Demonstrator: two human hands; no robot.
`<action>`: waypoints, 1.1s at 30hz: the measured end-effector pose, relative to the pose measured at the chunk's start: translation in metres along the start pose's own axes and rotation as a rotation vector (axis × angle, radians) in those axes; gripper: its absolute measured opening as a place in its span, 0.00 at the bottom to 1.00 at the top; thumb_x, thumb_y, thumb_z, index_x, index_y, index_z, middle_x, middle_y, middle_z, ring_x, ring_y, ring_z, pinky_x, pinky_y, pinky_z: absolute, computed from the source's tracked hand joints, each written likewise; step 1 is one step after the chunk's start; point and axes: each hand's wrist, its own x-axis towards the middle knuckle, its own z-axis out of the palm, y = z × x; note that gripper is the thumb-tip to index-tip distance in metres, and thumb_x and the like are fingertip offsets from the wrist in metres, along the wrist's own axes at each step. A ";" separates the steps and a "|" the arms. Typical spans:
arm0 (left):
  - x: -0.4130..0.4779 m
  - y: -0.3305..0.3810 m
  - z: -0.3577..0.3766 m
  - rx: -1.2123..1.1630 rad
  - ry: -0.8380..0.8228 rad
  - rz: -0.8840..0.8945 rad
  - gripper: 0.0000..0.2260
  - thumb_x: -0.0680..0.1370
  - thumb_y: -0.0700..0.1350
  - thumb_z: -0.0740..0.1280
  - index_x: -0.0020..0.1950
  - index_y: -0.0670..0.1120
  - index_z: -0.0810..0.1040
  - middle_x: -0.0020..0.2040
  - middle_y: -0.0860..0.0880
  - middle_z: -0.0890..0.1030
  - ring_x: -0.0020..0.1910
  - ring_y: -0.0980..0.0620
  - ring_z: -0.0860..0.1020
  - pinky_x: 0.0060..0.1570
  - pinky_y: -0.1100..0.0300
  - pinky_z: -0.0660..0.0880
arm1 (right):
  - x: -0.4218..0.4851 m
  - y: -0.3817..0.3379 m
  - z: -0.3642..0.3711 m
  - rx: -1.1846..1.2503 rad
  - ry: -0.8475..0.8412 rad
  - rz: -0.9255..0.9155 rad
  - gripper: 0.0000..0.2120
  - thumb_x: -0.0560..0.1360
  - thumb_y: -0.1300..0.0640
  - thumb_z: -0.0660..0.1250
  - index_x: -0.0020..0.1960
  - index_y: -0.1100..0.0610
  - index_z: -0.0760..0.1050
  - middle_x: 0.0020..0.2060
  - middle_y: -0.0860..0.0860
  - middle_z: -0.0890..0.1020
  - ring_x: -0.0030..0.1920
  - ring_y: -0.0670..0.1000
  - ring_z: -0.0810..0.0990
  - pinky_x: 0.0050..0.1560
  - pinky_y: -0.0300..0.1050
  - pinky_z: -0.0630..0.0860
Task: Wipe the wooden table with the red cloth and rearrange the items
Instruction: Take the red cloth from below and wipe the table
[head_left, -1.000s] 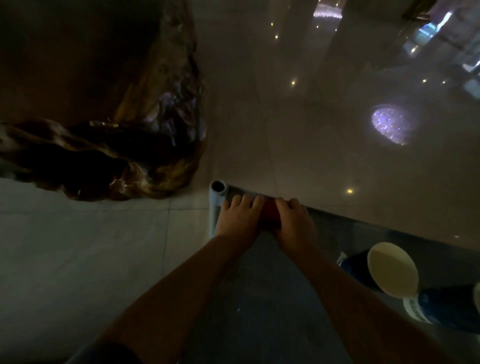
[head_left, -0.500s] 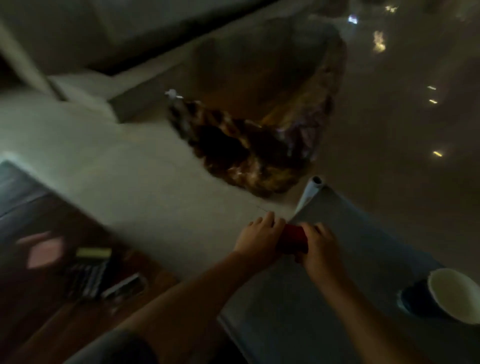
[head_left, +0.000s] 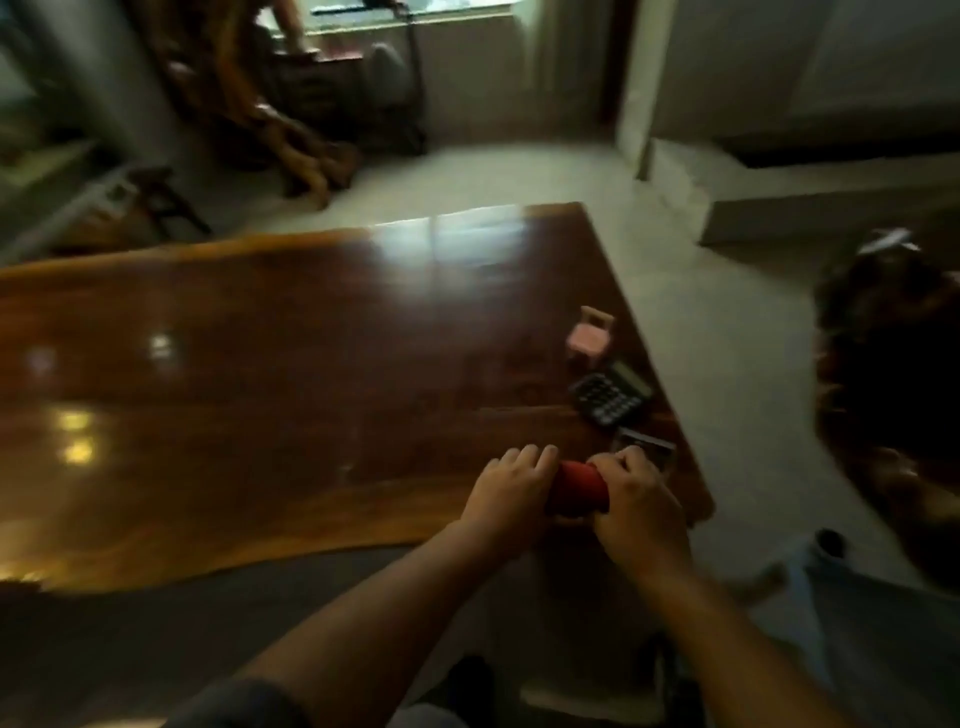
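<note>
A rolled red cloth (head_left: 577, 487) is held between both hands above the near right corner of the glossy wooden table (head_left: 270, 374). My left hand (head_left: 511, 491) grips its left end and my right hand (head_left: 641, 501) grips its right end. Along the table's right edge stand a small pink toy chair (head_left: 589, 338), a black calculator (head_left: 610, 397) and a small dark flat item (head_left: 647, 448) partly hidden behind my right hand.
A dark gnarled wood stump (head_left: 893, 395) sits on the pale tiled floor to the right. A grey mat with a white tube (head_left: 810, 558) lies at lower right. A carved root sculpture (head_left: 275, 130) stands beyond the table's far edge.
The view has swung left from the grey mat and the blue cups to the wooden table. Both hands still hold the red cloth, now over the table's near right corner.
</note>
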 end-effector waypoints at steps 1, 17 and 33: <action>-0.010 -0.013 -0.002 -0.003 0.004 -0.030 0.27 0.70 0.50 0.72 0.65 0.48 0.65 0.55 0.46 0.76 0.51 0.45 0.75 0.48 0.49 0.75 | 0.004 -0.013 0.008 -0.001 -0.022 -0.017 0.23 0.63 0.57 0.77 0.56 0.50 0.76 0.49 0.51 0.75 0.48 0.56 0.76 0.42 0.48 0.75; -0.073 -0.350 -0.025 -0.182 -0.115 -0.272 0.24 0.73 0.47 0.70 0.65 0.54 0.64 0.55 0.51 0.76 0.48 0.54 0.76 0.50 0.54 0.78 | 0.148 -0.263 0.194 -0.115 -0.328 -0.206 0.23 0.67 0.55 0.74 0.56 0.44 0.67 0.46 0.44 0.76 0.43 0.44 0.75 0.48 0.43 0.76; 0.126 -0.560 0.016 0.161 0.016 -0.162 0.29 0.71 0.47 0.67 0.71 0.48 0.66 0.61 0.38 0.70 0.57 0.36 0.68 0.52 0.44 0.66 | 0.402 -0.276 0.335 -0.180 -0.110 -0.309 0.25 0.66 0.61 0.71 0.63 0.56 0.72 0.54 0.57 0.78 0.53 0.60 0.76 0.51 0.55 0.73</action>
